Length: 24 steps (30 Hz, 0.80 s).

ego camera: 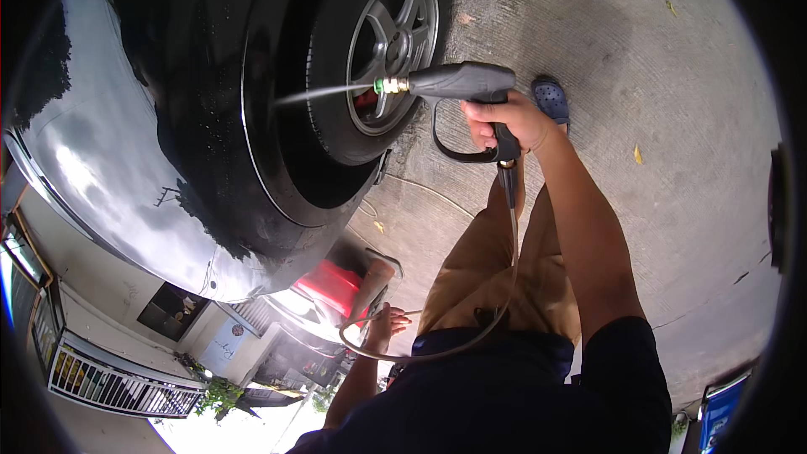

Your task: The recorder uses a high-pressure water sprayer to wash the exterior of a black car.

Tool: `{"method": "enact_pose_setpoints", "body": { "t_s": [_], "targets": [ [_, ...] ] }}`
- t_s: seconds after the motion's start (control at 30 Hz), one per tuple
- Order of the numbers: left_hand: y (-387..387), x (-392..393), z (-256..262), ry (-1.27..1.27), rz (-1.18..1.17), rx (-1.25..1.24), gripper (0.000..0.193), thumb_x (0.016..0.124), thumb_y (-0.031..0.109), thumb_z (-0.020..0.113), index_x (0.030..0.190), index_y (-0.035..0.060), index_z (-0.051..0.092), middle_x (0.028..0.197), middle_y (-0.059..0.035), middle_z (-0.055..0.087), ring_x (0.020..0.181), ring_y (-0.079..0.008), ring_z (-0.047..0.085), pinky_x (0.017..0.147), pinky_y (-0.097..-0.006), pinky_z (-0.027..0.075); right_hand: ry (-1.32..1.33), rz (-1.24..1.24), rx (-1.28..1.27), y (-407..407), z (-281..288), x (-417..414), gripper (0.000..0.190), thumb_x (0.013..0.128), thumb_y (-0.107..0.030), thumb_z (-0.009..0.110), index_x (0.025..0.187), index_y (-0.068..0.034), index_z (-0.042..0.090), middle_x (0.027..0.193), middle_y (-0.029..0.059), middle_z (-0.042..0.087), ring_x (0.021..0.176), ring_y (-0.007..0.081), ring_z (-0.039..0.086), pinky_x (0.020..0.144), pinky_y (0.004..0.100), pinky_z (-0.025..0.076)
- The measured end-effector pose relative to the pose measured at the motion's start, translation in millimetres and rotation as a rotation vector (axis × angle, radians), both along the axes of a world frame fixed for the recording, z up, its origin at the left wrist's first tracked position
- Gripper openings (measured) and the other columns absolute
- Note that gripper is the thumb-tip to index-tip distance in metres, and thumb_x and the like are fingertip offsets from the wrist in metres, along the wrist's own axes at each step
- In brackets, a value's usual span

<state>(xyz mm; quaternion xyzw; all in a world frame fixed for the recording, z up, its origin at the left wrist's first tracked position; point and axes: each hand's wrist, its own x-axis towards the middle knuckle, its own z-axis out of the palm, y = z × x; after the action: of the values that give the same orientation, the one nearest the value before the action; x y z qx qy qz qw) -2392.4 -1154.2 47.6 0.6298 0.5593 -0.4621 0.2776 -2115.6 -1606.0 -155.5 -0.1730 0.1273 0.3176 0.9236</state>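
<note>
My right hand (507, 120) is wrapped around the grip of a black pressure washer gun (463, 81). From its green-tipped nozzle (382, 85) a thin white jet sprays across the tire toward the wheel arch of a glossy dark car (208, 75). Behind the nozzle is the silver alloy wheel (397, 44), with a red part showing between its spokes. A thin hose (514, 233) drops from the gun's grip and loops across my waist to my left hand (386, 328). That hand is beside the hose with its fingers apart; whether it grips the hose is not clear.
Concrete ground (605, 75) lies under my blue clog (550, 99). More hose (435, 192) trails over it near the wheel. Past the car's end stand a red-and-white object (331, 287), a white railing (120, 378) and a green plant (220, 394). A blue object (724, 413) is at the lower right.
</note>
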Motion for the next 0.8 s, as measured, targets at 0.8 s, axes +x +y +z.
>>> {"method": "enact_pose_setpoints", "body": {
  "t_s": [0.8],
  "targets": [
    [-34,-58,-15,-0.262,0.276,-0.089,0.062,0.105,0.058,0.036,0.116,0.0022,0.059,0.100,-0.0166,0.072,0.096,-0.0276,0.072,0.083,-0.0397,0.057,-0.399,0.272,-0.544,-34,78,-2,0.015,0.095,-0.016,0.070,0.096,-0.004,0.061,0.067,-0.0002,0.055,0.052,0.0100,0.048,0.053,0.0293,0.043]
  ]
}}
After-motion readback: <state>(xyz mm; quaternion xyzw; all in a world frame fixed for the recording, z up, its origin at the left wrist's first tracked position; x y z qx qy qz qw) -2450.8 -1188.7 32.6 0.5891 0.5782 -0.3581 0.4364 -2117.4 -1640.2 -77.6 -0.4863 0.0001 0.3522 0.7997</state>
